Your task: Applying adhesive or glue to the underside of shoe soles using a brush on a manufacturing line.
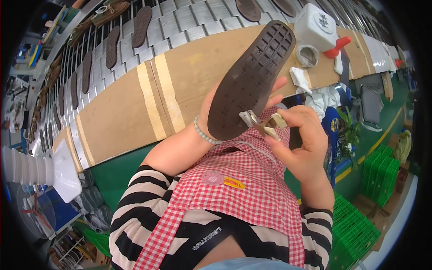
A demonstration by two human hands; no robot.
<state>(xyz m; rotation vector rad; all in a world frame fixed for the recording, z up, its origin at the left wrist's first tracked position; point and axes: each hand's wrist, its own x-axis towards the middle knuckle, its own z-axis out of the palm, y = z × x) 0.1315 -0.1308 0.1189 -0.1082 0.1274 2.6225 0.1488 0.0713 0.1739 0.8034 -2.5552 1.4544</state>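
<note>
My left hand [206, 110], a beaded bracelet at its wrist, is wrapped round a dark brown shoe sole [245, 81] from behind. The sole is tilted with its toe end up and to the right, and a grid of recesses faces me. Fingertips show past its right edge; the rest of the hand is hidden. My right hand [308, 137] pinches a small brush-like tool [254, 118] with a shiny metal part between thumb and forefinger. Its pale tip meets the sole's lower right edge. Beige covers wrap those fingertips. The tool's exact kind is unclear.
Beyond my hands runs a cardboard-covered ledge [117, 108] beside a slatted metal conveyor [180, 22] carrying several soles. A white plastic container [315, 27], a small round pot [307, 56] and a red nozzle [337, 47] stand at right. Green crates [380, 173] are stacked at far right.
</note>
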